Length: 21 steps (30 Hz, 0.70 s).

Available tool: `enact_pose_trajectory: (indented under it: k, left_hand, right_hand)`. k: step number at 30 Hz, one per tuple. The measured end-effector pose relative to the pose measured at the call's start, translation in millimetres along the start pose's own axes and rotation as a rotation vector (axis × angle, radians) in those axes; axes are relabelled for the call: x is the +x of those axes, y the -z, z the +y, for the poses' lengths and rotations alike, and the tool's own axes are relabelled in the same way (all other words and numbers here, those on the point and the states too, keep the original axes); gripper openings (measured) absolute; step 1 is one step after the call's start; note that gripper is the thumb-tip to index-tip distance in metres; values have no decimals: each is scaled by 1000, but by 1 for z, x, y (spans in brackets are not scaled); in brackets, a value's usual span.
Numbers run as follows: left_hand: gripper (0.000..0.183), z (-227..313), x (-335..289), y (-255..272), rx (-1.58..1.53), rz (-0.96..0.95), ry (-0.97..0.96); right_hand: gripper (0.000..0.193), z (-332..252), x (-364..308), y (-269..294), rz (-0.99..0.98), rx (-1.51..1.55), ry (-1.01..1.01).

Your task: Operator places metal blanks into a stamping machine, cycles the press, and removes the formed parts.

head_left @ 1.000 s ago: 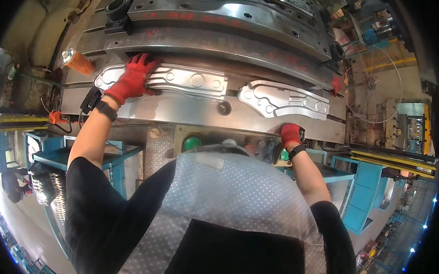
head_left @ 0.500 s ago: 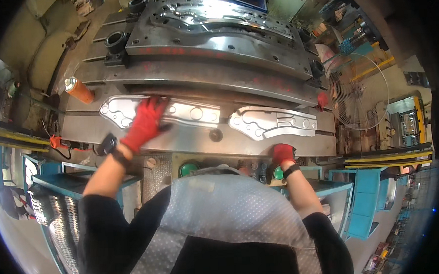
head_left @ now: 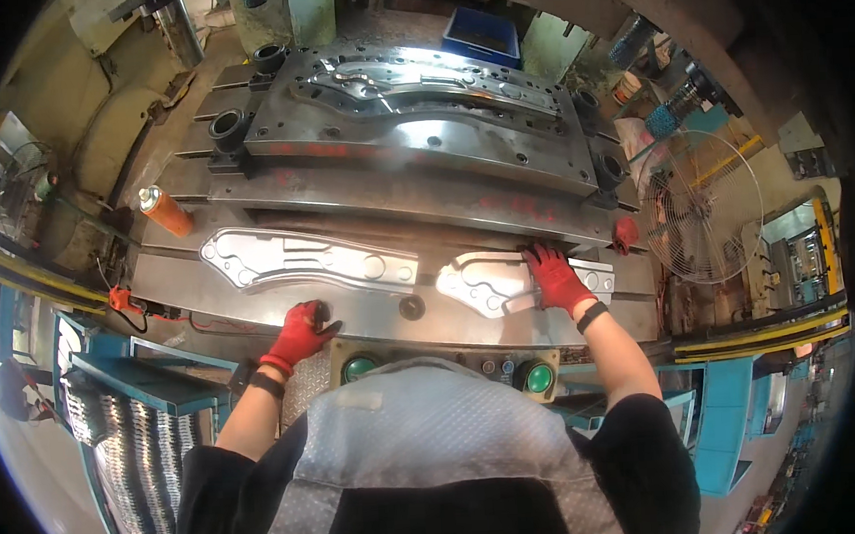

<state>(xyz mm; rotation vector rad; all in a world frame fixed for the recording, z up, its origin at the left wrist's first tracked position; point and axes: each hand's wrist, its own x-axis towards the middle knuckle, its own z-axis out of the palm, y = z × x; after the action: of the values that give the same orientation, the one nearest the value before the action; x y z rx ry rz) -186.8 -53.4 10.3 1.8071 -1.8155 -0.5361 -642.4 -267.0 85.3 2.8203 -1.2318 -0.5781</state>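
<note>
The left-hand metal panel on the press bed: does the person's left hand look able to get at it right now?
Probably yes: the left hand is just on the near side of the left-hand metal panel, and nothing visible blocks the way.

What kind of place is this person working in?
It looks like a factory, probably a metal-pressing workshop. You can see a big steel block with a shaped form on top, two silvery metal parts in front, and big green buttons.
</note>
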Motion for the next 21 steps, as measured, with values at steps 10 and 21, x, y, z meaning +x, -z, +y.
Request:
enact_pose_trajectory:
  k: [10, 21]
  left_hand:
    - [39, -3, -2, -10, 32, 111, 22]
    - [35, -2, -1, -7, -22, 83, 65]
  right_hand:
    - [112, -2, -15, -16, 138, -66, 27]
    - [103, -14, -40, 26, 133, -83, 12]
